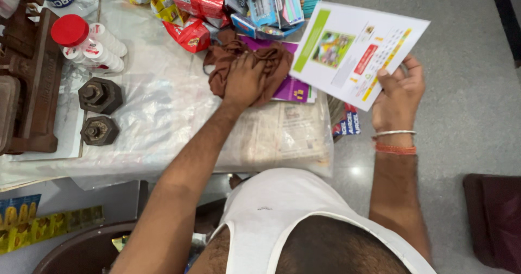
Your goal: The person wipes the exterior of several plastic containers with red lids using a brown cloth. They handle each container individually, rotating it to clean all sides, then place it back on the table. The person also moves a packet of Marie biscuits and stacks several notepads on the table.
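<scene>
A: Far left, what stood on the counter (163,116)?

B: A brown scale base (32,84), then two white bottles (103,48) lying side by side, with a red cap (69,30) on the near end. Just below them sat two dark hexagonal weights (100,95), one above the other, all on clear plastic sheeting.

A: And the left hand (245,81)?

B: It was pressed down flat on a brown cloth (274,62), fingers spread and curled into the folds, gripping it against the counter. The cloth bunched out on both sides of the hand, over a purple sheet (293,89) and some newspaper (282,130).

A: Behind it?

B: Red packets (192,35) and yellow ones in a heap at the top edge, and blue blister packs (260,2) beside them. Too jumbled to count.

A: Over to the right?

B: The right hand (399,92) held a white leaflet (355,51) up off the counter's edge, thumb on top at its lower right corner, fingers closed underneath. The leaflet carried a green stripe, a green picture, a red block and a yellow band. One silver bangle (394,134) and an orange thread circled that wrist.
</scene>
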